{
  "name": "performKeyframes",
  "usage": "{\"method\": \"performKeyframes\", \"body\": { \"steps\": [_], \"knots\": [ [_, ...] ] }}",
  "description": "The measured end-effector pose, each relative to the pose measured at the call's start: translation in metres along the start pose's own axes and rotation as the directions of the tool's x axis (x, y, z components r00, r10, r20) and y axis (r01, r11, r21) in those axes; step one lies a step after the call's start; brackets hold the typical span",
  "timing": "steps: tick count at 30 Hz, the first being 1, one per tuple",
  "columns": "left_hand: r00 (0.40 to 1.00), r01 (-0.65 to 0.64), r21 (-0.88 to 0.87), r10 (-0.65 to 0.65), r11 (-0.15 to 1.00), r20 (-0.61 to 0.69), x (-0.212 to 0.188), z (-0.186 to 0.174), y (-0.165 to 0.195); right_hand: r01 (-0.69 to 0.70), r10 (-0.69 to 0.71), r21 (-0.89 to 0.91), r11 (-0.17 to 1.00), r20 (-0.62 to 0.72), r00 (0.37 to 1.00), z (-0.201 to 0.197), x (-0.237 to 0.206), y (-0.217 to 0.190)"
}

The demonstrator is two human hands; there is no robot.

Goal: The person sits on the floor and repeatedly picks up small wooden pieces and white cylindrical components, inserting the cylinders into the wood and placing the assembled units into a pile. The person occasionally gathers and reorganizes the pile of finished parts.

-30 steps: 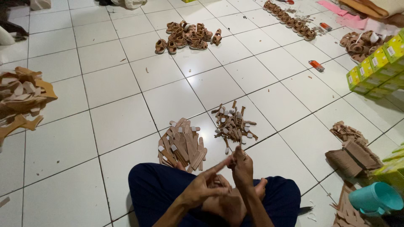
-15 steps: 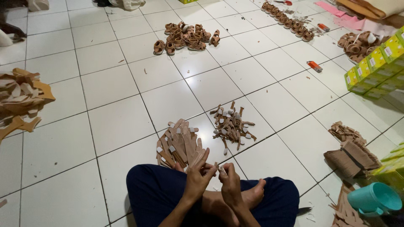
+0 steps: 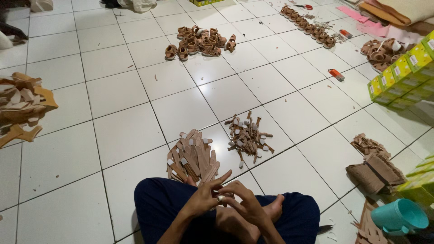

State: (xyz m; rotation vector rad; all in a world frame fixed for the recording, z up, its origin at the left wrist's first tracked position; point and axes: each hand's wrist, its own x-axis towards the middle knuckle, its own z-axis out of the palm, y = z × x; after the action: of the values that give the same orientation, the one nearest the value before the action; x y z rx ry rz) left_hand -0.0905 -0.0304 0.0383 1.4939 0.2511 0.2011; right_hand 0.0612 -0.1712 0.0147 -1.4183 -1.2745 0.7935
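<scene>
Pinching a small pale piece (image 3: 220, 198) between both sets of fingertips, hands meeting over the crossed legs in dark blue trousers (image 3: 156, 203). Left hand (image 3: 204, 199): thumb and inner fingers closed on the piece, index finger sticking out straight, pointing up and away. Right hand (image 3: 246, 208): fingers curled, tips on the same piece, back of hand toward the camera. What the piece is, can't tell, too small. A bare foot (image 3: 275, 208) is just right of the right hand. Just ahead of the left hand, nearly touching the knee: pile of flat tan straps (image 3: 193, 156) with white tabs at the ends, laid roughly parallel. Ahead of the right hand, slightly further out: smaller, messier heap of short strap pieces (image 3: 247, 135), also tan with white tabs. Right of the right hand: stack of brown cut pieces (image 3: 375, 169), teal plastic cup (image 3: 400, 217) near it at the frame edge. Far left of the left hand: heap of tan cutouts (image 3: 22, 106). Well ahead of both hands, across the white tile floor (image 3: 126, 131): cluster of small brown sandals (image 3: 199, 40), a row of more sandals (image 3: 309, 26) further right, orange lighter (image 3: 336, 74), yellow-green boxes (image 3: 402, 77) along the right edge.
</scene>
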Motion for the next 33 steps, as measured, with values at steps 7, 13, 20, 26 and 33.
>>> {"method": "performKeyframes", "body": {
  "steps": [7,13,20,26,33],
  "knots": [
    [0.962,0.106,-0.112,-0.130,0.988,-0.241,0.006,0.004,-0.025,0.293,-0.311,-0.222,0.930,-0.052,0.949,0.006,0.003,-0.012],
    [0.842,0.103,-0.114,-0.148,0.988,-0.519,0.014,0.002,-0.020,0.113,-0.085,0.076,0.991,-0.307,0.948,0.006,-0.004,0.008],
    [0.697,-0.163,-0.141,0.013,0.976,-0.717,0.016,0.004,-0.024,-0.262,0.304,0.162,0.951,-0.346,0.888,0.010,-0.006,0.018],
    [0.591,-0.322,-0.222,0.013,0.920,-0.807,0.026,0.007,-0.037,-0.330,0.329,0.010,0.944,-0.128,0.936,0.012,-0.019,0.031],
    [0.634,-0.247,-0.196,0.005,0.949,-0.773,0.028,0.023,-0.034,-0.021,0.241,0.847,0.531,-0.126,0.962,0.011,-0.014,0.037]
  ]
}}
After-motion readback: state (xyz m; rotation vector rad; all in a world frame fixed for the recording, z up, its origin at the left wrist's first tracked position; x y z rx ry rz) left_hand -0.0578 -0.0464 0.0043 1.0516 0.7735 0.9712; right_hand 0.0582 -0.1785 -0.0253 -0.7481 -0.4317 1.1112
